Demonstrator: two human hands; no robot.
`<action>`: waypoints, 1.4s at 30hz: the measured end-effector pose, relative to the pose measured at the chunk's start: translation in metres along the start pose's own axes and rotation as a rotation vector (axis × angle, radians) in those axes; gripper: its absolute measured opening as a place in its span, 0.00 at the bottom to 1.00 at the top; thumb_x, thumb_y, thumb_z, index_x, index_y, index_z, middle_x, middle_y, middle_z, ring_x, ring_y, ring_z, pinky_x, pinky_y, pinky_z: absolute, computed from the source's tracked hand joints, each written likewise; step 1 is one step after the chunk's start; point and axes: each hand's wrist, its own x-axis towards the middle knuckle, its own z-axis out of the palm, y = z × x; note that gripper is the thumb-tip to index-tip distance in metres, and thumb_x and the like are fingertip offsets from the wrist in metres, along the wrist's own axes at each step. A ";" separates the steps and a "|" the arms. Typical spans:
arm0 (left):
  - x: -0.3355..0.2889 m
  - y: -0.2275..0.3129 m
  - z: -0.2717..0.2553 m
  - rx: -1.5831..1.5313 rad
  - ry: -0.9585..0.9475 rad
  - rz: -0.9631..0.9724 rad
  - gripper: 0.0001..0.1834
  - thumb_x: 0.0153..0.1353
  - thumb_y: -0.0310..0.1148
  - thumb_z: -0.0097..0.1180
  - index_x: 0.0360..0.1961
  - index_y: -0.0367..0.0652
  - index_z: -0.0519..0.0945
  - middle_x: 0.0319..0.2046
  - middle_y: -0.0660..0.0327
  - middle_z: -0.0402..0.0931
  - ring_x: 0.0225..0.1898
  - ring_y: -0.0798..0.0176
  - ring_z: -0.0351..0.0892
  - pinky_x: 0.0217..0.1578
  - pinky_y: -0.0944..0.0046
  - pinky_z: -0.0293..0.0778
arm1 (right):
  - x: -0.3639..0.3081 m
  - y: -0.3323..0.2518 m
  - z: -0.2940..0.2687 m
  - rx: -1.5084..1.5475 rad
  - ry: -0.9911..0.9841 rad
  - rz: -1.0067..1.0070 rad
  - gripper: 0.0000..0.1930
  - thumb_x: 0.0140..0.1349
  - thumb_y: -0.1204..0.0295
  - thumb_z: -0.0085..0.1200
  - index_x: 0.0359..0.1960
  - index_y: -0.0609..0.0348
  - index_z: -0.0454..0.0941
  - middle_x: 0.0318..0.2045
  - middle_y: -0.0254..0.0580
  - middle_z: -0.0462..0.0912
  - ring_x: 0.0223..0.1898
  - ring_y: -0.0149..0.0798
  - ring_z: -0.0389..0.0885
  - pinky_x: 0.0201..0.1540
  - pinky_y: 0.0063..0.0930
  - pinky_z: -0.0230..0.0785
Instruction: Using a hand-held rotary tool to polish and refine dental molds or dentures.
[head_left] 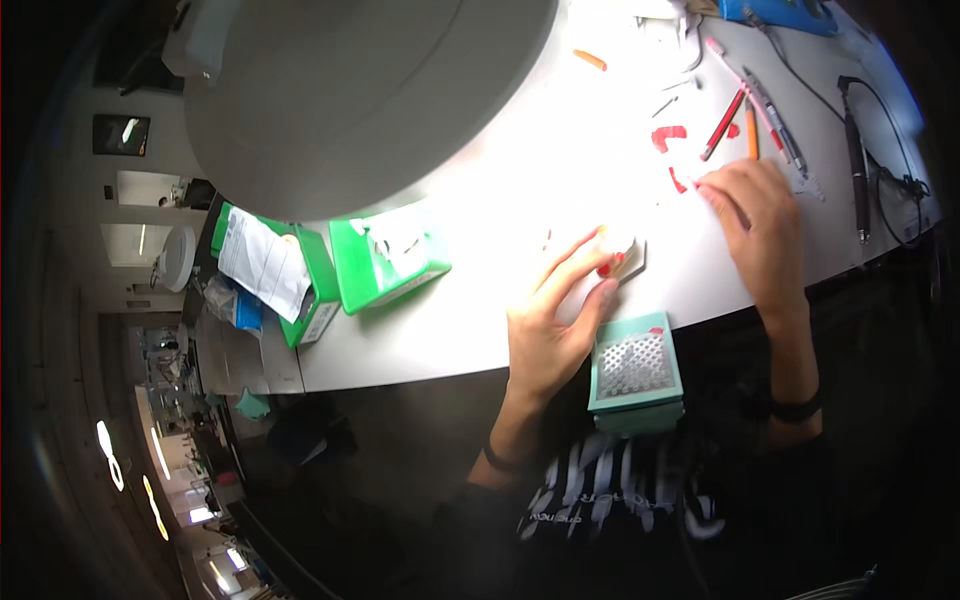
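Near the table's front edge, my left hand (550, 335) curls its fingers and thumb round a small pale block with red patches (627, 259), which looks like a dental model. Its underside is hidden by the fingers. To the right, my right hand (762, 235) is bent over the tabletop, thumb and fingertips pinched together. A small red strip (677, 181) lies right at those fingertips; what they grip is too small to make out. More red pieces (668, 136) lie just beyond. Below and between my hands sits a green box with a perforated metal top (635, 365).
Pens and slim tools, with a pink toothbrush (738, 72), lie beyond my right hand. A black corded handpiece (857, 175) rests at the far right. Two green boxes (400, 288) stand at the left. A large round grey lamp head (350, 110) hangs over the upper left.
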 end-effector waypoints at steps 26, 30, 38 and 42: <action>0.005 0.007 -0.008 -0.335 0.123 -0.066 0.28 0.54 0.20 0.58 0.57 0.31 0.67 0.30 0.60 0.78 0.41 0.66 0.77 0.57 0.56 0.65 | -0.022 -0.057 0.016 0.767 -0.216 0.146 0.11 0.49 0.77 0.64 0.36 0.61 0.78 0.32 0.40 0.79 0.29 0.36 0.74 0.31 0.25 0.68; 0.006 0.008 -0.005 -0.259 0.124 -0.087 0.29 0.52 0.23 0.63 0.57 0.35 0.70 0.34 0.58 0.81 0.41 0.68 0.78 0.54 0.59 0.67 | -0.022 -0.048 0.017 0.568 -0.217 0.027 0.06 0.52 0.79 0.60 0.31 0.61 0.76 0.31 0.42 0.77 0.28 0.36 0.72 0.30 0.26 0.65; -0.004 0.004 -0.011 0.455 0.072 0.082 0.11 0.53 0.35 0.66 0.37 0.47 0.81 0.19 0.67 0.78 0.20 0.68 0.76 0.22 0.70 0.68 | -0.023 -0.051 0.032 0.588 -0.170 0.024 0.04 0.48 0.80 0.57 0.24 0.61 0.74 0.27 0.40 0.78 0.30 0.37 0.74 0.33 0.27 0.65; -0.005 0.002 -0.007 0.501 0.041 0.029 0.08 0.56 0.36 0.63 0.37 0.51 0.82 0.15 0.67 0.75 0.13 0.75 0.68 0.16 0.73 0.64 | -0.027 -0.053 0.032 0.556 -0.173 0.074 0.04 0.49 0.80 0.58 0.26 0.63 0.75 0.28 0.41 0.80 0.33 0.36 0.78 0.37 0.26 0.69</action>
